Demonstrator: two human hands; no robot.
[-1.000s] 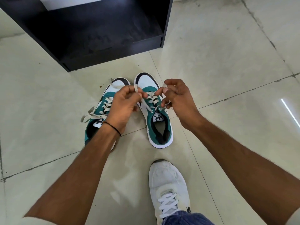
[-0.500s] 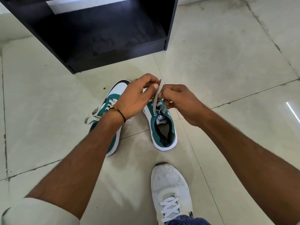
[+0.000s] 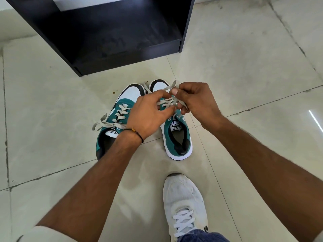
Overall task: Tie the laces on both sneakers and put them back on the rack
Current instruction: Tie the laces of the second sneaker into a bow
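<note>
Both hands pinching pale grey flat laces point(image 3: 167, 102) over right-side teal/white sneaker point(image 3: 178, 137): left hand point(image 3: 148, 114) & right hand point(image 3: 195, 100) almost touching. Second teal/white sneaker point(image 3: 113, 123) under left wrist, bow tied. Black wooden rack point(image 3: 122, 41) beyond hands, on tiled floor point(image 3: 244, 67).

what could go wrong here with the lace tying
1. Both hands, left and right, pinch loops of the right sneaker's lace in mid-air; if one loop slips, the knot may come undone.
2. The left sneaker shows laces trailing off its side; whether they are knotted is unclear, and loose ends could snag on the way to the rack.
3. The person's white shoe stands close behind the right sneaker and might nudge it.
</note>
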